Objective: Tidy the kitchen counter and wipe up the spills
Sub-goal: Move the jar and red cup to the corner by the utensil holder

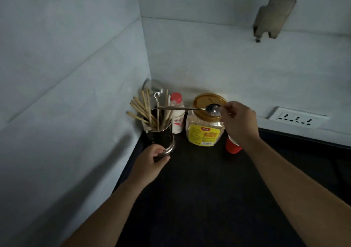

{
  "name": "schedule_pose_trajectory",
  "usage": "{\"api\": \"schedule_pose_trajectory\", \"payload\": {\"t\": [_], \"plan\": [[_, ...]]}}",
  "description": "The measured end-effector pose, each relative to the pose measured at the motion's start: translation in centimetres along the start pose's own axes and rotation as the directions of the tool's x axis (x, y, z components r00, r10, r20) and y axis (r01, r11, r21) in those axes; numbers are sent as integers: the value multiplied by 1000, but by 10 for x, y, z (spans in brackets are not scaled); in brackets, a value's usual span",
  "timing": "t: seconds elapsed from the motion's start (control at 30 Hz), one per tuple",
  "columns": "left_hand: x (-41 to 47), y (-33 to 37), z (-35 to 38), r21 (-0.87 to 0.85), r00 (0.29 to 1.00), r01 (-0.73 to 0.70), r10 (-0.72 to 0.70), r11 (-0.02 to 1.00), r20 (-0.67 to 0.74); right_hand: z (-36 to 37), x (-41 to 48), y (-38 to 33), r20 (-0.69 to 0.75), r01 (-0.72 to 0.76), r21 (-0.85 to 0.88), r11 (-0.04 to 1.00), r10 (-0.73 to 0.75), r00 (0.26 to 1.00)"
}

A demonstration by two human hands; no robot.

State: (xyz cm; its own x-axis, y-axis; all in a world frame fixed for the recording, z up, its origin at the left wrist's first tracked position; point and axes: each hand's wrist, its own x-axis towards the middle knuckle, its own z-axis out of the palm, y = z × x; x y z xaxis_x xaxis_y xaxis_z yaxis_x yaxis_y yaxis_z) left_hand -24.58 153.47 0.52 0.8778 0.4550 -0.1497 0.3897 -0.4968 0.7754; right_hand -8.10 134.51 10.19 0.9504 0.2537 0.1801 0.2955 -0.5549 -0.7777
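Pale tiled walls [66, 56] meet in a corner above a dark kitchen counter [199, 199], and both of your bare forearms reach in toward that corner. Your right hand [239, 121] is raised over a clear jar [205, 131] with a gold lid and yellow label, full of pale grain. Your left hand [150, 161] is lower and nearer the corner, with fingers and thumb curled round the base of a metal holder [161, 138]. That holder stands upright and holds a fan of wooden chopsticks [142, 110] and a steel ladle [153, 88]. A white bottle [177, 117] with a red cap stands between holder and jar, and a red cup [232, 147] sits partly hidden behind your right wrist. The spoon [190, 108] is pinched at its bowl end by your right fingertips and lies level in the air. Its handle points left, and the tip is just above the holder's mouth. Judging by this, the handle must tip downward to drop in among the chopsticks. No spills show on the dark surface.
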Motion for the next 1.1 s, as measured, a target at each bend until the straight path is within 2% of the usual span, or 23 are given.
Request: {"api": "schedule_pose_trajectory", "payload": {"t": [0.13, 0.23, 0.33, 0.6, 0.87, 1.1], "plan": [[-3, -36, 16, 269, 992, -112, 91, 957, 87, 14, 12, -21, 30, 138, -147, 979, -135, 990], [-6, -62, 33, 456, 979, -131, 43, 880, 199, 29, 19, -26, 66, 233, -201, 951, -224, 972], [-12, -82, 48, 550, 969, -143, 3, 823, 248, 46, 26, -27, 117, 319, -198, 927, -301, 946], [-20, -108, 66, 568, 985, -159, 93, 808, 144, 85, 25, -27, 300, 410, -225, 884, -337, 892], [-21, -117, 74, 506, 990, -135, 90, 852, 113, 110, 24, -29, 351, 488, -166, 857, -411, 841], [-22, -118, 76, 525, 992, -123, 91, 842, 86, 129, 22, -22, 396, 476, -72, 877, -413, 820]]}}
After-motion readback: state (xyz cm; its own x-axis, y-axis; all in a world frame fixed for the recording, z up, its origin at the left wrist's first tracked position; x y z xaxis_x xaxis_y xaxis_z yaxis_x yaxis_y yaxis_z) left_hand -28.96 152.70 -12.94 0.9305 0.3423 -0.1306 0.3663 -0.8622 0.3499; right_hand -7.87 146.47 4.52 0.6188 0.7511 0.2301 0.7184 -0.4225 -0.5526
